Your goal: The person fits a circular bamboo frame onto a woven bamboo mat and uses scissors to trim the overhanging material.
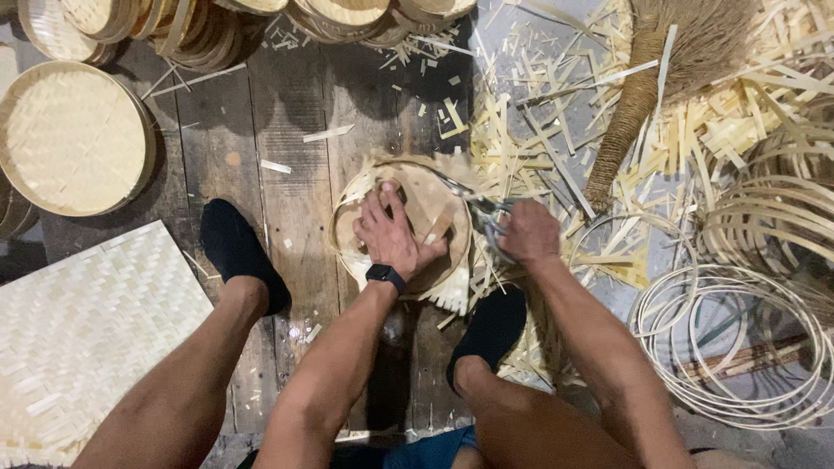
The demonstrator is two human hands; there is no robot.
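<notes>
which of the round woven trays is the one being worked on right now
The round woven tray under the left hand, ragged strips jutting from its rim; scissors in the right hand meet it. The finished tray lies untouched.

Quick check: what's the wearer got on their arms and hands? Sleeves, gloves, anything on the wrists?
Both arms are bare with no sleeves in view, and there are no gloves. The left hand has a black smartwatch-style band on its wrist. The right hand and its wrist carry nothing.
</notes>
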